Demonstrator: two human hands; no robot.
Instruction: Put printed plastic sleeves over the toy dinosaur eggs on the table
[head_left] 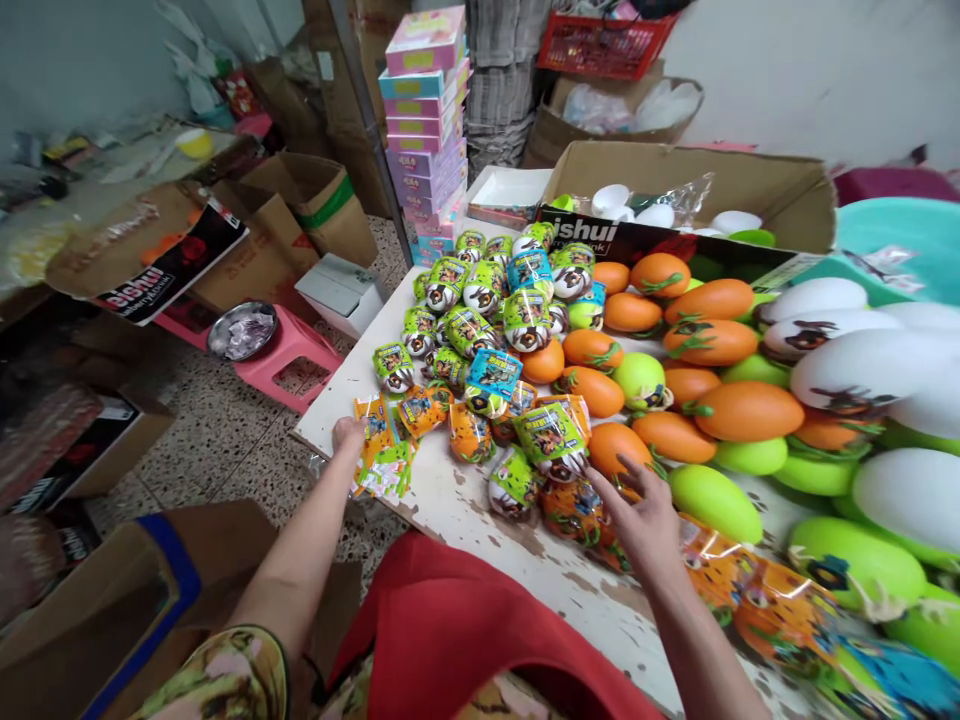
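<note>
Fingers [602,487] of right hand [646,515] spread, released, by eggs [618,446]; left hand [348,437] curled by packets [377,422], grip unclear.

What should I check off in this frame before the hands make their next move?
1. Right hand free: ok, fingers spread.
2. Left hand gripping a packet: cannot tell; it is beside the orange packets.
3. Wrapped eggs separated from bare eggs: not ok, they meet mid-table.
4. Metal bowl upright on the pink stool: ok.
5. Contents of the large carton all visible: not ok, its walls hide some.
</note>
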